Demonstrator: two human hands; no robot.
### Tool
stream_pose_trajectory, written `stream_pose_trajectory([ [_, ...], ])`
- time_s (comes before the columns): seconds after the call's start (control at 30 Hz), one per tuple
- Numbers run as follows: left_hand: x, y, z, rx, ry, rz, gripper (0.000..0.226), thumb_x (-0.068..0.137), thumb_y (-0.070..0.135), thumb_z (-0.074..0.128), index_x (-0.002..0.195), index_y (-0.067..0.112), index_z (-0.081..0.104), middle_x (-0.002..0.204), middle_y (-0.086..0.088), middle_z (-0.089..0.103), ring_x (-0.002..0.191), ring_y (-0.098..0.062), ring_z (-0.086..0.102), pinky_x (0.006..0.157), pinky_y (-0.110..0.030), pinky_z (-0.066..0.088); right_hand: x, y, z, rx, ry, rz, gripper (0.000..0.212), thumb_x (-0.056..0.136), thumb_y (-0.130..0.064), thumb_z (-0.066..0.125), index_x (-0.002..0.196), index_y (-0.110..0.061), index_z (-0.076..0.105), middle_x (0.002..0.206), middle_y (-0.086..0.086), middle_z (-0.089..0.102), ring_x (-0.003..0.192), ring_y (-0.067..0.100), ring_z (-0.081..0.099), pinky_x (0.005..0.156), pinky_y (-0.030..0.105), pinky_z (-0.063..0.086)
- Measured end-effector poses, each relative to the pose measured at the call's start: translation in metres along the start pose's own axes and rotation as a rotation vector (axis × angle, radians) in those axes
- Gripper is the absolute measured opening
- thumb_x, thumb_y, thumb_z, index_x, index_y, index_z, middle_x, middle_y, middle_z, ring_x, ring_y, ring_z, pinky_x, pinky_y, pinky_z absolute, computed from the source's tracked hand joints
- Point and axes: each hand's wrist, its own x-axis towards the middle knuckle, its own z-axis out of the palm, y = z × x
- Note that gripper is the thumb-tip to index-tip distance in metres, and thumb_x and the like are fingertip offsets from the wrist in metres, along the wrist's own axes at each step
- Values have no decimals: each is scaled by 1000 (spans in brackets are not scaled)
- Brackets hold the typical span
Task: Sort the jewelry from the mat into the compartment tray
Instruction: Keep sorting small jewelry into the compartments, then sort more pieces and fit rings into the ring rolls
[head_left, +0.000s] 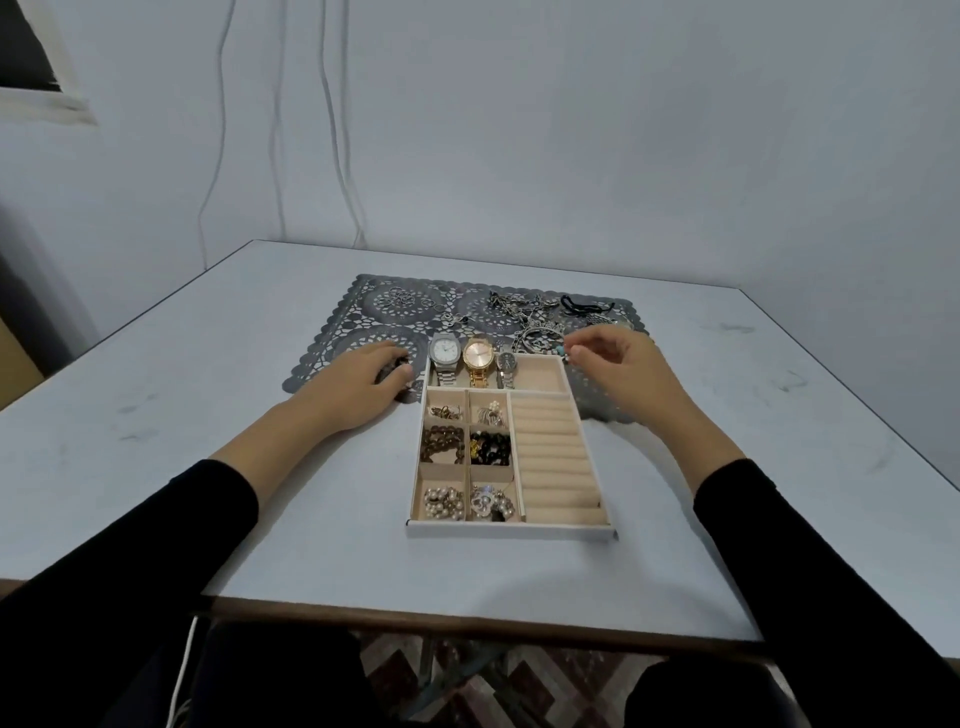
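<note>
Pale grey walls are standing behind a white table (208, 415), where a grey lace-cut mat (363, 296) is lying at the far side and a compartment tray (511, 531) is sitting in front of it, its far end overlapping the mat. The person's left hand (363, 382) is resting on the mat just beside the tray's far left corner, fingers curling round a dark beaded piece (392, 366). The right hand (618, 358) is hovering at the tray's far right corner, thumb and fingertips pinching a small piece with a turquoise bead (565, 354). Three watches (479, 356) are lying side by side in the tray's far compartment. Nearer, a brown bead bracelet (441, 444), a black bead bracelet (491, 447) and a pearl cluster (444, 501) are sitting in separate small compartments, with the ring rolls (556, 457) running down the right side. Loose rings (405, 299) and a tangle of chains (524, 306) are still waiting on the mat beyond.
</note>
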Motion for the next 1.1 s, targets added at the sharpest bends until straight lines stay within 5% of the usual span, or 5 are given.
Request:
stream_pose_trajectory([
  [0.2,33,-6,2,9,5,5,50,102,40,43,147,19,41,156,-2,36,142,-21,35,114,-35,26,29,30,4,-379,20,-13,32,95,-19,54,127,-16,60,119,1,64,97,13,57,81,19,37],
  [0.37,62,-14,3,-6,2,9,53,102,42,42,150,20,37,159,-3,29,146,-20,27,119,-36,21,57,42,13,-415,-21,-26,36,96,-23,52,130,-12,58,131,4,60,121,18,53,100,25,36],
  [0.8,123,-11,12,22,-77,88,55,102,47,37,154,31,25,163,8,16,149,-14,15,121,-38,13,109,48,25,-420,-68,-40,31,97,-25,51,123,-14,63,124,1,64,115,14,55,91,17,33],
  [1.1,146,-17,14,-3,-93,138,51,101,48,38,150,34,34,160,12,23,147,-12,22,120,-38,19,136,50,32,-438,-53,-41,27,95,-24,54,118,-15,67,119,0,66,112,14,56,91,18,34],
])
